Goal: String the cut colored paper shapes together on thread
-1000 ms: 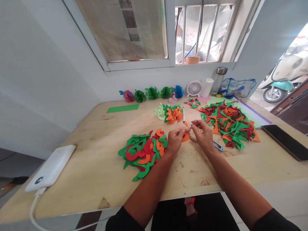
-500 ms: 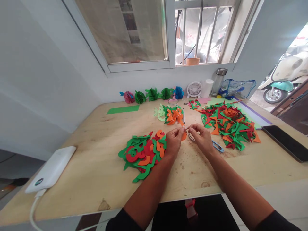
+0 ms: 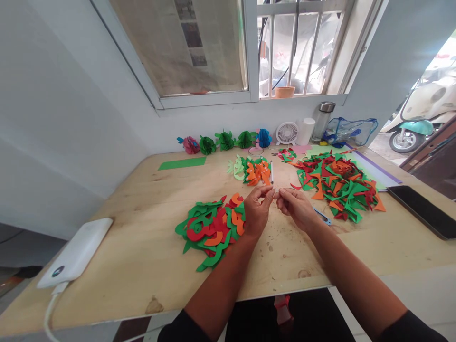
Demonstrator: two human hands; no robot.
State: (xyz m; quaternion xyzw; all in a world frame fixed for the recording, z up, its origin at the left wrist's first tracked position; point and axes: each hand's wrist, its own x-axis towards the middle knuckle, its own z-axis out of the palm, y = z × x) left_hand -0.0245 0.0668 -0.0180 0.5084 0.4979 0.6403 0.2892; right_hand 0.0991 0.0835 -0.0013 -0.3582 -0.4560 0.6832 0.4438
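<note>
My left hand (image 3: 258, 211) is pinched, thumb against fingertips, above the wooden table (image 3: 142, 237). My right hand (image 3: 298, 207) faces it, also pinched, with the fingertips of both nearly touching. Whatever lies between them is too small to make out. Close by my left hand and forearm is a pile of curved green, red and orange paper cutouts (image 3: 213, 228). A blue-handled cutter-like tool (image 3: 322, 217) shows partly from behind my right wrist. Beyond the fingers sit orange, white-dotted paper pieces (image 3: 257, 172) with green ones, beside a pen (image 3: 271, 172).
Paper scraps (image 3: 342, 185) are heaped at the right, near a phone (image 3: 422, 209). Along the wall stand folded paper figures (image 3: 226, 139), a small fan (image 3: 287, 133) and a bottle (image 3: 323, 122). A green strip (image 3: 182, 163) and white power bank (image 3: 76, 251) lie left.
The orange piece by my left fingertips and the ring under my right hand no longer show. My right fingers have curled in more, and a red scrap now shows beyond them.
</note>
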